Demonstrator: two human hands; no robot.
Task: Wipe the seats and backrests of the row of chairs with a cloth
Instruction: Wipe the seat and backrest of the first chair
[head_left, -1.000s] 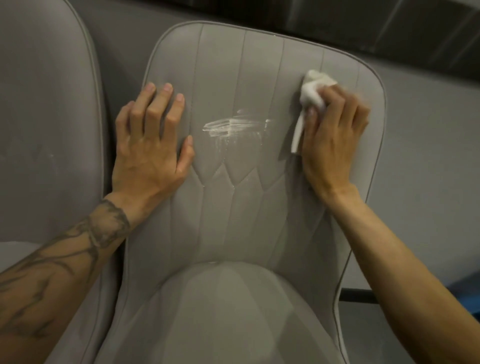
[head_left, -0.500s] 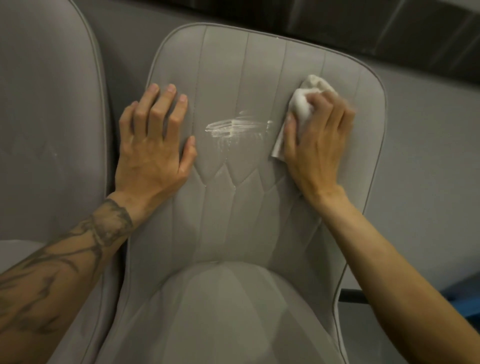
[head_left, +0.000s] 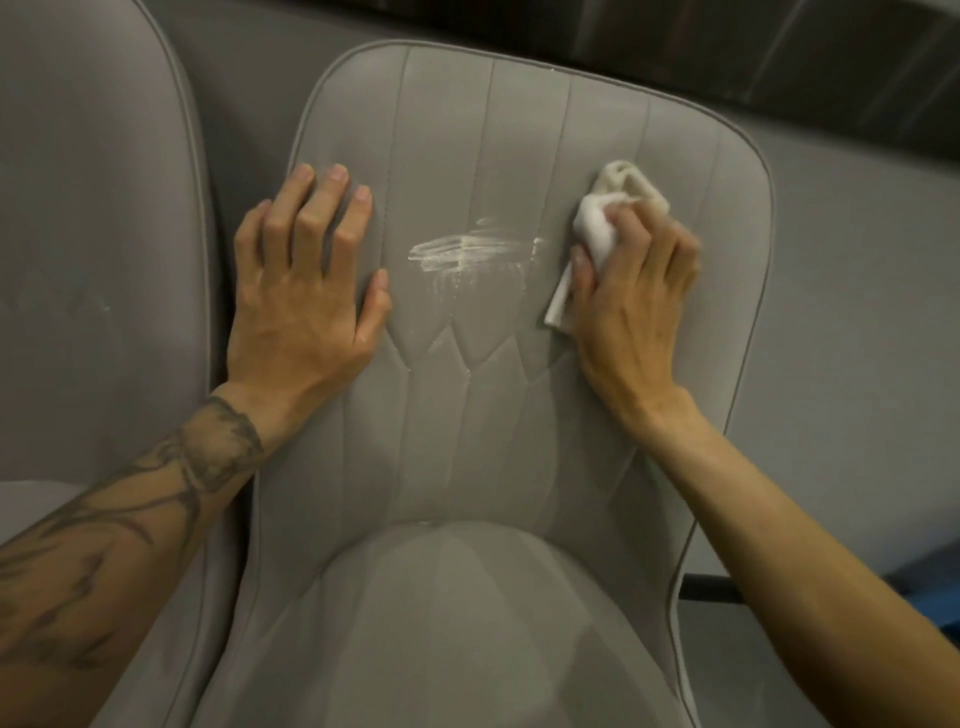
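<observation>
A: Clenched or loose, the right grip (head_left: 631, 291)?
B: Clenched, round the cloth (head_left: 605, 228). White, bunched up. Fingers curl over it, thumb pins the lower flap, and the wad's pressed vs. the backrest (head_left: 467, 415). Top of the wad pokes out above the knuckles; a corner hangs out below the thumb.
A: Where's that rel. to the smear (head_left: 467, 249)?
B: Just right of it, approx. same height. The smear's whitish, streaked sideways, mid-backrest, w/ thin drips running down. Cloth isn't on it; there's a narrow strip of bare grey between.
A: And the left grip (head_left: 304, 291)?
B: Released, holding nothing. Palm flat on the backrest, left of the smear, fingers straight & spread, pointing up. Thumb tip is the part nearest the smear, not touching it. Outer fingers reach the backrest's left edge.
A: Upholstery?
B: Grey. Vertical stitch lines above the smear, diamond-ish stitching below it. The seat (head_left: 457, 623) lies well below the smear, at the bottom of the view, w/ a paler sheen on it.
A: Anything else?
B: A 2nd chair (head_left: 93, 260), also grey, further left of the smear, close beside the first. Grey wall (head_left: 857, 312) behind, right of the smear. Left forearm (head_left: 130, 519) is tattooed. Dark bar (head_left: 709, 592) low & right of the smear; can't tell what it is.
</observation>
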